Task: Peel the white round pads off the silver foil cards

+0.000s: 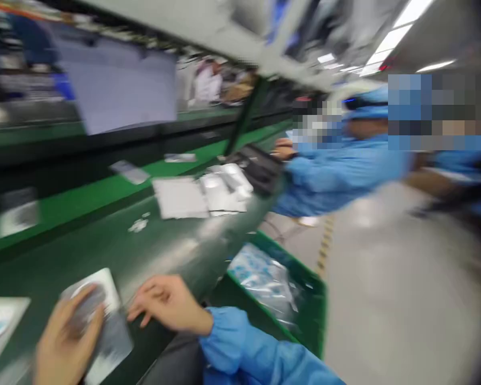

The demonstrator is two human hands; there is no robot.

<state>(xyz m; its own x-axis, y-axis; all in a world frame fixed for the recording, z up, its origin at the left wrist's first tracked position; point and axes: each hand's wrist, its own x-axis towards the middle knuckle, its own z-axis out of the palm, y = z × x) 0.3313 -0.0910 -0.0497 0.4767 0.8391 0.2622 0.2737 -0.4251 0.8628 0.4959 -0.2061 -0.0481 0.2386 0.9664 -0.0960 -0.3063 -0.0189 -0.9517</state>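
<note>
My left hand is over a flat clear plastic packet at the lower left, with thumb and fingers closed around its near side. A white card and a round greyish shape show through the packet, but blur hides what they are. To the right of it, apart from the packet, hovers my right hand, its fingers loosely bent and a little apart with nothing visible in them. The blue sleeve on that arm crosses the bench's front edge. A white sheet with a round blue-and-white mark lies left of my left hand.
Small white pieces lie on the green bench. Beyond are a white pad, white packs and a dark case. A green bin holds clear bags. A co-worker in blue sits further along.
</note>
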